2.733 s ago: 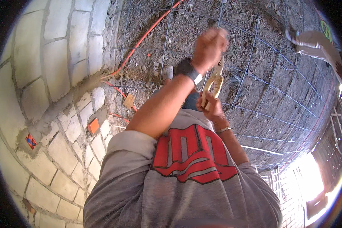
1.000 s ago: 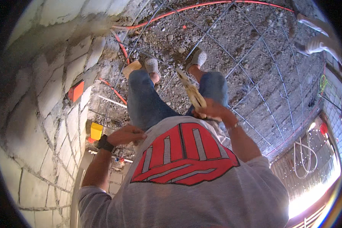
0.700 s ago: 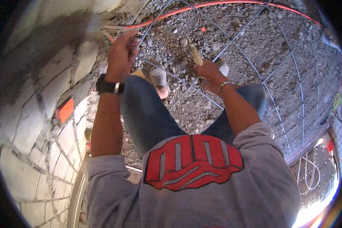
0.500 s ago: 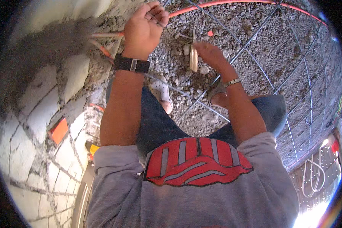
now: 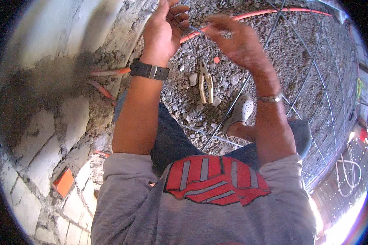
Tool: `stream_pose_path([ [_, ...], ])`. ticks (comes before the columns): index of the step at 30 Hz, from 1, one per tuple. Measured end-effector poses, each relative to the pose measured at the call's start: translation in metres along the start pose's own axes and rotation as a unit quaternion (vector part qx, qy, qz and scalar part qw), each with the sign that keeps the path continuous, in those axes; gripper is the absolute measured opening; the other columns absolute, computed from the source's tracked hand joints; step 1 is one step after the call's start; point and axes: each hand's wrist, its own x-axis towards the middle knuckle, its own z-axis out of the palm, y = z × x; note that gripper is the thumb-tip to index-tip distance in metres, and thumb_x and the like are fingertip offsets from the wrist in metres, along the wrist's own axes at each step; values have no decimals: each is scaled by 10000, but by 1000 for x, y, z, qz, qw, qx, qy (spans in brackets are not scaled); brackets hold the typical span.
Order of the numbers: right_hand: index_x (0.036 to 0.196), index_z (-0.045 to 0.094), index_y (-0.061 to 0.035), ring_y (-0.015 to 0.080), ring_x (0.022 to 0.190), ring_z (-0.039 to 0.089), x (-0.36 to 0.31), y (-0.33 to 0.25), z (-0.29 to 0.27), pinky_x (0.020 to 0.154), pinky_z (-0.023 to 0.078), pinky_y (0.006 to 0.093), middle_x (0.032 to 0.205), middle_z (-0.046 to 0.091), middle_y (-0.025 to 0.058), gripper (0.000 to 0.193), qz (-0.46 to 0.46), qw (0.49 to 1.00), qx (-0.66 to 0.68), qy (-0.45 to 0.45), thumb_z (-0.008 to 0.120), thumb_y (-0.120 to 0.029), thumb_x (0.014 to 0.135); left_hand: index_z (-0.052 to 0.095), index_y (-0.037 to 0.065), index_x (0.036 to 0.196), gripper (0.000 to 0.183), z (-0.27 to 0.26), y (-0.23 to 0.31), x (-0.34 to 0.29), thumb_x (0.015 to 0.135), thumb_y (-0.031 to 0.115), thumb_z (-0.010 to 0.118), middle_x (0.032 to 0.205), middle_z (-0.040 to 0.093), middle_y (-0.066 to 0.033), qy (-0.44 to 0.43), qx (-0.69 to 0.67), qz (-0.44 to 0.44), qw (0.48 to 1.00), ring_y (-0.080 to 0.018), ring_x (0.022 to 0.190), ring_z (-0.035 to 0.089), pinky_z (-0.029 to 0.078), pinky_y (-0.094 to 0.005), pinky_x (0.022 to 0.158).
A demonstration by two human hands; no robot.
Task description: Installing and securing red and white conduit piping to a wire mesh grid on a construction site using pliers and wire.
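Thin dark tie wire (image 5: pixel 176 19) lies across the curled fingers of my left hand (image 5: pixel 159 38), palm up at the top of the view. Just to the right, my right hand (image 5: pixel 239 41) hovers over the gravel with its fingers toward the wire. Motion smears those fingers, so their grip is unclear. Below and between both hands, a pair of pliers (image 5: pixel 206 83) with pale handles rests on the gravel, its handles spread a little.
Steel rebar (image 5: pixel 270 36) crosses the gravel (image 5: pixel 298 57) in a grid. An orange conduit (image 5: pixel 257 13) curves behind my hands. At left rises a stone wall (image 5: pixel 41 126) with an orange box (image 5: pixel 63 183) in it. My shoe (image 5: pixel 242 110) stands beside a bar.
My right hand has left the pliers, which now lie on the gravel, and has moved up toward my left hand. The left hand still holds the wire.
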Motion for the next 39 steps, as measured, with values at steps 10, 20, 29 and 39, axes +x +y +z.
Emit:
stream_pose_path([
  [10,836,684,-48,97,612,499,2,-6,13,581,442,305,624,566,70,369,189,966,166,-65,624,-412,815,559,-54,1090,358,12,3,-13,933,259,483,857,582,-113,-70,80,-42,993,-197,768,599,531,-340,688],
  [20,843,689,-69,152,585,573,16,15,-12,574,470,328,659,632,74,353,108,980,108,-130,627,-413,799,606,6,1114,424,9,11,-19,923,359,469,700,572,-2,-129,345,-12,930,-71,565,495,377,-204,482],
  [29,730,645,-39,272,592,575,22,37,-45,567,458,388,649,601,128,377,-3,986,-43,-160,670,-414,755,632,-24,950,353,21,14,-21,911,308,519,669,588,-42,-141,355,-134,914,-135,566,577,485,-270,562],
  [39,951,615,-10,316,824,603,8,-18,-7,804,430,428,784,621,139,629,-1,937,-295,-189,642,-582,690,591,19,867,245,5,-1,-8,904,257,548,741,595,-45,-75,321,-166,929,-147,656,602,513,-269,593],
])
